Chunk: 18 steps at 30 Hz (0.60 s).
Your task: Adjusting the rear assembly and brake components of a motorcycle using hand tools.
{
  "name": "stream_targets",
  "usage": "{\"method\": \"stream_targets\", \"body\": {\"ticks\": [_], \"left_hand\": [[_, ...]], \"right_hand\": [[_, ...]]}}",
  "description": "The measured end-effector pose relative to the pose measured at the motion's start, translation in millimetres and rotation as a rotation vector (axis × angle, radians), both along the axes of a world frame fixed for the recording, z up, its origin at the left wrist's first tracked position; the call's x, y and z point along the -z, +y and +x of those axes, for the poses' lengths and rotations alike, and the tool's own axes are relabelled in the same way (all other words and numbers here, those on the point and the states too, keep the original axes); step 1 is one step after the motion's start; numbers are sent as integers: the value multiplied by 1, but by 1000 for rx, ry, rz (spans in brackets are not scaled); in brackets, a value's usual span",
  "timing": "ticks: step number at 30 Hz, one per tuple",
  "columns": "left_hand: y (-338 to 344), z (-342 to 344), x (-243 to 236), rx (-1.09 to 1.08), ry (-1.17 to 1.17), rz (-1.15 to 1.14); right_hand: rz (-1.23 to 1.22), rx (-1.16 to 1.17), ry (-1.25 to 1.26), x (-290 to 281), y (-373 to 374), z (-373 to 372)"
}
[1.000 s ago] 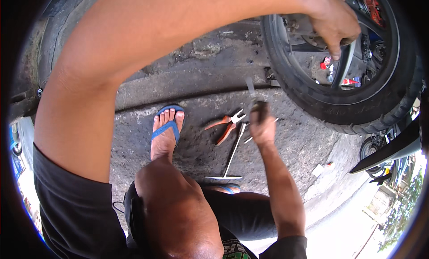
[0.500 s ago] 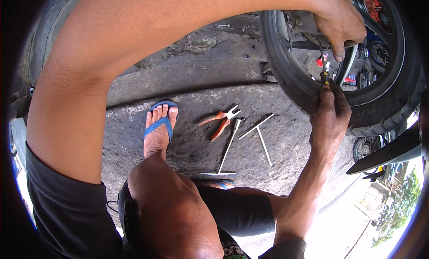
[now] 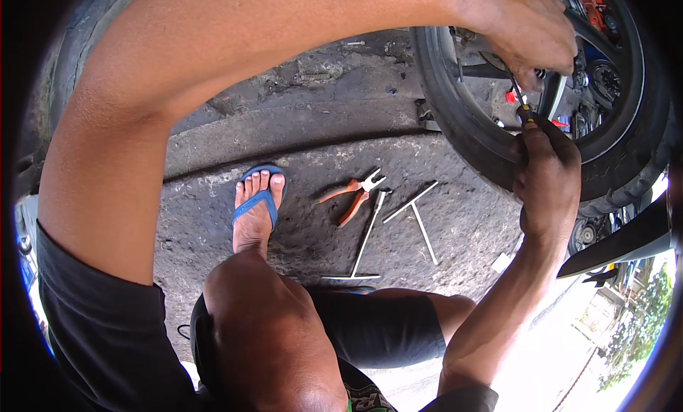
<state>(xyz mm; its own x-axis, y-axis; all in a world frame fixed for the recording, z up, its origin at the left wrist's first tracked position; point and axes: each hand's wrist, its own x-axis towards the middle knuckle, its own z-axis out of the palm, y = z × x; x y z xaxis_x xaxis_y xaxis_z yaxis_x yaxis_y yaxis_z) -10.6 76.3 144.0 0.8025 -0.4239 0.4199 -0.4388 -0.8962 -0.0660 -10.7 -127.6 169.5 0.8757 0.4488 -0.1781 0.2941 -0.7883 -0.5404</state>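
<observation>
At upper right stands a motorbike wheel (image 3: 474,146) with a black tire and alloy spokes. My left hand (image 3: 533,46) is curled at the wheel's middle, its fingers bent over hub parts, and what they grip is hidden. My right hand (image 3: 548,172) grips a screwdriver (image 3: 526,112) with a black and yellow handle; its thin shaft points up into the wheel, just below my left hand. Left of the wheel on the rough floor lie orange-handled pliers (image 3: 351,207) and two T-handled wrenches (image 3: 364,245) (image 3: 423,231).
My bare left leg and sandalled foot (image 3: 252,213) occupy the lower middle. A concrete ledge (image 3: 284,122) crosses behind, with a spring (image 3: 314,77) and a bolt (image 3: 356,43) beyond it. Motorbike parts (image 3: 597,234) crowd the right edge.
My right hand has risen with the screwdriver from over the floor tools to inside the wheel rim, uncovering the smaller T-wrench. My left fingers are now more curled at the hub.
</observation>
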Motion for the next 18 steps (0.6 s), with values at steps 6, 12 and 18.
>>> {"method": "stream_targets", "body": {"ticks": [6, 12, 18], "left_hand": [[-1, 3, 15, -29, -410, -135], [-9, 15, 16, -191, -366, -41], [-20, 32, 13, -206, -216, -316]], "right_hand": [[577, 246, 734, 2, -1, 9], [550, 199, 718, 5, -3, 15], [515, 256, 497, 16, 0, 3]]}}
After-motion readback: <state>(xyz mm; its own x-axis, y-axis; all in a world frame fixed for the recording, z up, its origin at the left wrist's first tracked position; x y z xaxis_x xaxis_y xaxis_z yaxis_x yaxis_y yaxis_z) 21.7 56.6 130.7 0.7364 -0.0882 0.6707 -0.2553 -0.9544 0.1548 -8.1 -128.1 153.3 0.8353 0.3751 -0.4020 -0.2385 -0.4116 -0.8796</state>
